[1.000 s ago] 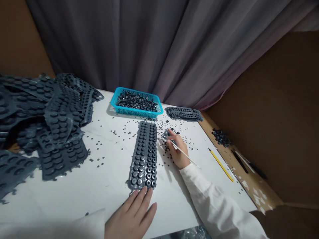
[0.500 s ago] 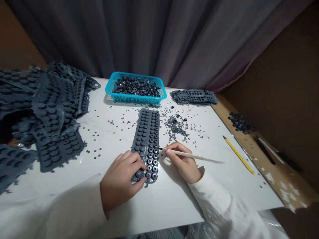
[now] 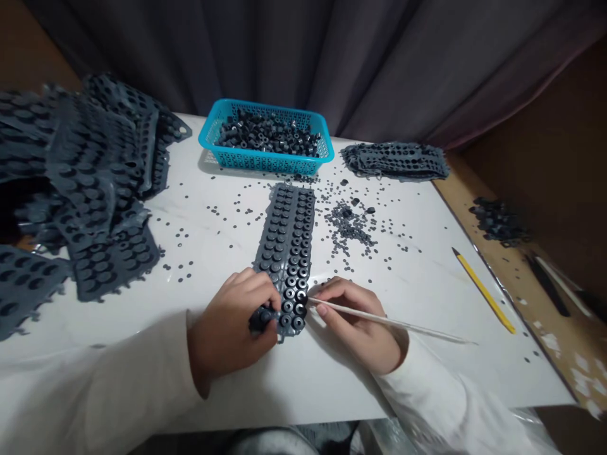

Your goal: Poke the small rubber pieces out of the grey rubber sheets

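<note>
A dark grey rubber strip (image 3: 285, 230) with rows of round studs lies lengthwise on the white table. My left hand (image 3: 237, 319) is closed on the strip's lower left corner, pinching it between thumb and fingers. In my right hand (image 3: 358, 319) is a thin pale stick (image 3: 403, 323) with a dark tip, gripped between thumb and fingers. That tip meets the strip's right edge, beside the ring-shaped studs in the lower right rows. Small grey discs (image 3: 351, 224) are scattered to the right of the strip.
A turquoise basket (image 3: 265, 162) of small dark parts stands at the back. Studded sheets (image 3: 95, 164) are heaped at left. A folded perforated strip (image 3: 396, 160) lies back right, and a yellow pencil-like tool (image 3: 484, 291) at right. Dark pieces (image 3: 497, 221) sit on the brown board.
The view has shifted, so the basket and strip sit higher. The stick's tip has moved down the strip's right side, and my left hand has raised the lower left corner slightly.
</note>
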The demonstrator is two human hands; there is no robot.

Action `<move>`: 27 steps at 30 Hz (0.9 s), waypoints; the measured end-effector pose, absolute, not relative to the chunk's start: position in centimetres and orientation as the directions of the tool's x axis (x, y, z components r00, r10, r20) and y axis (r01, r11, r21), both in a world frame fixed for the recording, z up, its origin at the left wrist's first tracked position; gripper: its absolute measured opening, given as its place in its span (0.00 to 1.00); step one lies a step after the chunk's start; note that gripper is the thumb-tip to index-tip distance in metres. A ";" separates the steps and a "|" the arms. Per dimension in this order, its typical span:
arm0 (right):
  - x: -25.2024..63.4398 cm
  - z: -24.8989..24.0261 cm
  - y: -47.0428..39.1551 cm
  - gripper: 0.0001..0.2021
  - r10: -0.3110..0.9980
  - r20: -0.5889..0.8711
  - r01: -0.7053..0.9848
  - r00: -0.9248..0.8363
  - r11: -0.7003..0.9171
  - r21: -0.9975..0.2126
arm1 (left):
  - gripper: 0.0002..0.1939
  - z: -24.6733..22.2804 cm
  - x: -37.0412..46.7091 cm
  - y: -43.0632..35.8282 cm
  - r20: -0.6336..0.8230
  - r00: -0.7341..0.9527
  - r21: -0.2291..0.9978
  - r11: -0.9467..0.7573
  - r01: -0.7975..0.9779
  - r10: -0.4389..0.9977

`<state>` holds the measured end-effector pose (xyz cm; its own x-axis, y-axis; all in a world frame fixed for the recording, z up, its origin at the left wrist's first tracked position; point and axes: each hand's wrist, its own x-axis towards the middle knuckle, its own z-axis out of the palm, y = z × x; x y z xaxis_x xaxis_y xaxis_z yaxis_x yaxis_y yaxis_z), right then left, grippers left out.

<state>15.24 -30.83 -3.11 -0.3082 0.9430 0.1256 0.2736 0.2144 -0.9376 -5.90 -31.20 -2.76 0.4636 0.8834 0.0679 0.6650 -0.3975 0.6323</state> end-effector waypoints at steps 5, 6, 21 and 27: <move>15.0 -3.2 -30.7 0.03 0.943 0.131 0.316 -0.305 0.230 -0.921 | 0.06 -3.1 -6.0 -30.8 0.083 0.450 0.656 -0.389 0.647 0.889; 15.0 -3.2 -30.6 0.03 0.946 0.126 0.323 -0.299 0.225 -0.919 | 0.06 -3.2 -6.0 -30.8 0.080 0.453 0.658 -0.389 0.645 0.888; 14.8 -2.8 -30.3 0.03 0.913 0.169 0.322 -0.371 0.298 -0.899 | 0.03 -3.3 -6.0 -30.0 0.084 0.456 0.678 -0.386 0.625 0.886; 14.6 -2.5 -30.1 0.03 0.867 0.229 0.253 -0.442 0.366 -0.896 | 0.04 -3.7 -6.0 -30.1 0.099 0.448 0.648 -0.399 0.649 0.889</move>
